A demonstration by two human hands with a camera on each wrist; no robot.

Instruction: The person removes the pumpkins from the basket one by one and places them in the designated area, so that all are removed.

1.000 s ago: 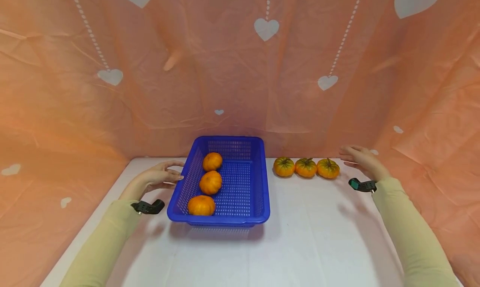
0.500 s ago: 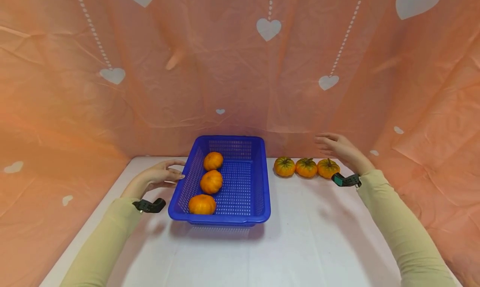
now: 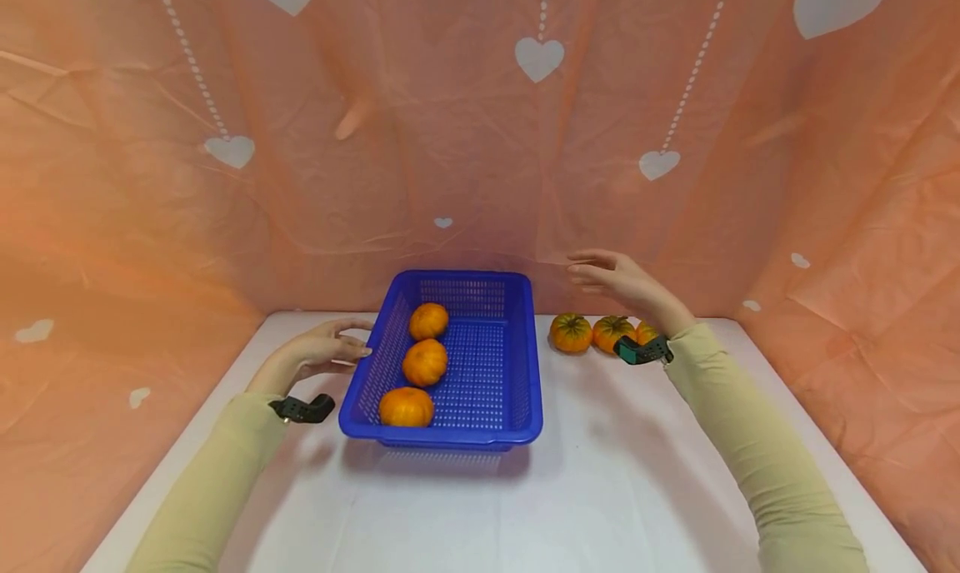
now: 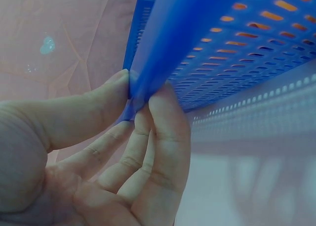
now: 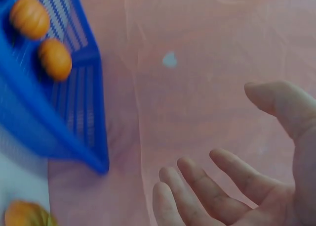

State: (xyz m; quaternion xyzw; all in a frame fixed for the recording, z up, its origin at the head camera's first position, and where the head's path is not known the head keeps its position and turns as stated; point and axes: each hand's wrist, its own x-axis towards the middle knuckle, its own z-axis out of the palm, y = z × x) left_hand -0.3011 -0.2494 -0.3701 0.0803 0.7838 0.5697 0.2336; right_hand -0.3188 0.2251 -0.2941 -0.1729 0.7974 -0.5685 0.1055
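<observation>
A blue plastic basket (image 3: 532,365) stands on the white table, with three orange pumpkins inside along its left side: a far one (image 3: 428,321), a middle one (image 3: 424,362) and a near one (image 3: 406,407). My left hand (image 3: 311,354) is at the left rim; in the left wrist view, thumb and fingers (image 4: 170,132) pinch that rim. Three green-and-orange pumpkins sit in a row right of the basket: a left one (image 3: 571,333), a middle one (image 3: 612,332) and a right one (image 3: 647,331), partly hidden by my right wrist. Above them my right hand (image 3: 622,283) hovers, fingers spread, holding nothing.
An orange-pink cloth (image 3: 465,165) with white hearts hangs behind the table and along both sides. White table surface (image 3: 600,481) extends in front of the basket and the pumpkin row. Both wrists carry black straps.
My right hand has moved left, from beside the right end of the pumpkin row to above it. My left hand stays at the basket rim, and the pumpkins stay put.
</observation>
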